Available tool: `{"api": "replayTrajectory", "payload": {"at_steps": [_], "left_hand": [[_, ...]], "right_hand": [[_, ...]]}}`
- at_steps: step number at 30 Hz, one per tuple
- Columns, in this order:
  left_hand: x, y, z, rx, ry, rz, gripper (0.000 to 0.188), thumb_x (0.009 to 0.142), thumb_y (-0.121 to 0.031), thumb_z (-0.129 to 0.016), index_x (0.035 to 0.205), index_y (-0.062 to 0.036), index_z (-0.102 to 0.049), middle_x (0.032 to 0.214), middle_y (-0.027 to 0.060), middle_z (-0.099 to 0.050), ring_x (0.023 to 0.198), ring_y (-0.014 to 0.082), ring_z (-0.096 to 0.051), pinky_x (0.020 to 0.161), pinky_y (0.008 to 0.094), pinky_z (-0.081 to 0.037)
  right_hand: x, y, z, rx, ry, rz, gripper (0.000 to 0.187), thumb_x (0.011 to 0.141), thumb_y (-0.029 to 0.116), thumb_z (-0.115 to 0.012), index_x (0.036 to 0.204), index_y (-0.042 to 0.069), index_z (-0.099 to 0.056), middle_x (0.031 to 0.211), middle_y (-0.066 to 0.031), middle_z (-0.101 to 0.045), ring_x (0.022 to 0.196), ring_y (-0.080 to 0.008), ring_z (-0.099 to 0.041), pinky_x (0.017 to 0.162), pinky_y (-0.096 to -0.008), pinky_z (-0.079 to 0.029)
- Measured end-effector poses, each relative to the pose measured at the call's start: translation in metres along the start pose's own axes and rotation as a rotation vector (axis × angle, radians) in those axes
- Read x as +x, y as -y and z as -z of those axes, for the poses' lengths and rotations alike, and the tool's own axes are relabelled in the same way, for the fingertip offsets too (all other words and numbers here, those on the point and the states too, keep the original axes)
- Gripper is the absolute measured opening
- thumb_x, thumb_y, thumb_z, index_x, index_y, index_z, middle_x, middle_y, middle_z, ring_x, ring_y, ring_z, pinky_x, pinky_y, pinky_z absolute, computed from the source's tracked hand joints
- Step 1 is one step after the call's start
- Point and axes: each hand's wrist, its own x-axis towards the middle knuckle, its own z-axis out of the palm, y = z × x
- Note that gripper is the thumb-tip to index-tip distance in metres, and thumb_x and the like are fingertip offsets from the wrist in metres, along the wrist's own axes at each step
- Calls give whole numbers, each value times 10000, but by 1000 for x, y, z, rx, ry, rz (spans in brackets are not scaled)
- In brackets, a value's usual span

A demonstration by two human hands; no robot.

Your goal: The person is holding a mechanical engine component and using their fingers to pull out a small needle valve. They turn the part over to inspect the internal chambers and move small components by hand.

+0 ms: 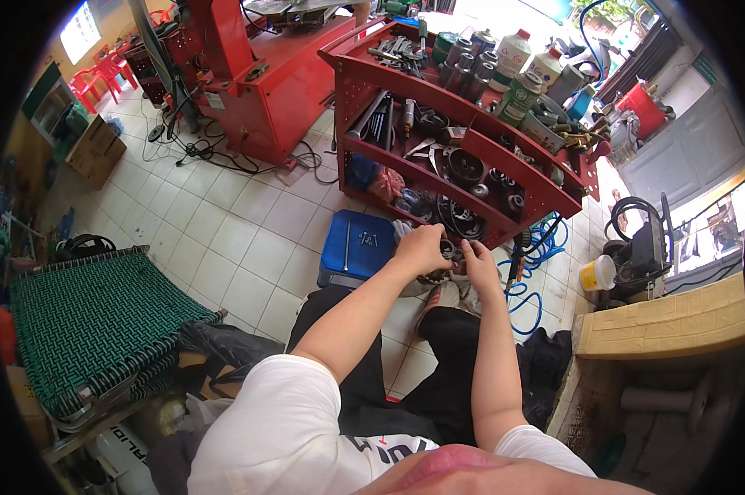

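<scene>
Between my knees, both hands meet at a small round metal part (447,247) with a dark ring-like face. My left hand (423,251) curls its fingers and thumb round the part's left side. From the right, my right hand (479,266) has its fingers bent and pressed close against the same part; its fingertips are partly hidden. Below the hands are a greyish cloth and a metal piece, only partly visible. Just left of them stands a blue plastic stool (329,266), carrying a long thin metal rod (347,246) and several small bolts (367,238).
A red tool cart (463,183) full of tools, cans and metal parts stands close ahead. Blue air hose (524,307) coils to its right. A green woven lounger (100,322) lies at the left. Red machinery (265,115) and cables (203,154) are farther off.
</scene>
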Motion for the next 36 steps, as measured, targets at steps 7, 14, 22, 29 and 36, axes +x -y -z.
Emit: {"api": "replayTrajectory", "payload": {"at_steps": [7, 14, 22, 29, 36], "left_hand": [[1, -2, 9, -22, -28, 34, 637, 597, -372, -919, 1076, -28, -680, 1026, 188, -739, 997, 361, -711, 867, 450, -562], [2, 3, 5, -29, -17, -115, 602, 589, -342, -919, 1040, -30, -671, 1014, 198, -731, 998, 373, -706, 872, 464, -554], [2, 0, 6, -69, -23, -182, 580, 599, -341, -904, 1036, -28, -686, 1002, 192, -730, 987, 368, -702, 861, 445, -552], [1, 1, 9, -93, -103, -86, 586, 599, -390, -891, 1032, -44, -703, 979, 164, -740, 956, 344, -715, 845, 433, -558], [2, -1, 7, -38, -48, -134, 559, 602, -325, -896, 1027, -36, -676, 985, 186, -733, 980, 365, -708, 849, 449, -561]], "right_hand": [[0, -5, 2, 41, 83, 151, 238, 1076, 232, -541, 1143, 14, -610, 825, -53, -669, 627, -130, -644, 614, -274, -539], [-8, 6, -2, 143, 55, 11, 377, 1069, 337, -545, 1035, -10, -688, 842, -14, -681, 715, -94, -609, 640, -262, -491], [-12, 16, 1, 181, 65, -85, 450, 1069, 395, -543, 1077, -21, -716, 802, -20, -688, 684, -99, -626, 623, -261, -502], [-9, 15, -4, 292, 56, 72, 297, 1077, 325, -541, 1084, 38, -618, 745, -13, -639, 636, -126, -632, 606, -270, -518], [7, -20, -6, -4, -79, 152, 434, 1074, 369, -530, 1021, -45, -646, 835, -58, -650, 731, -129, -567, 709, -315, -478]]}}
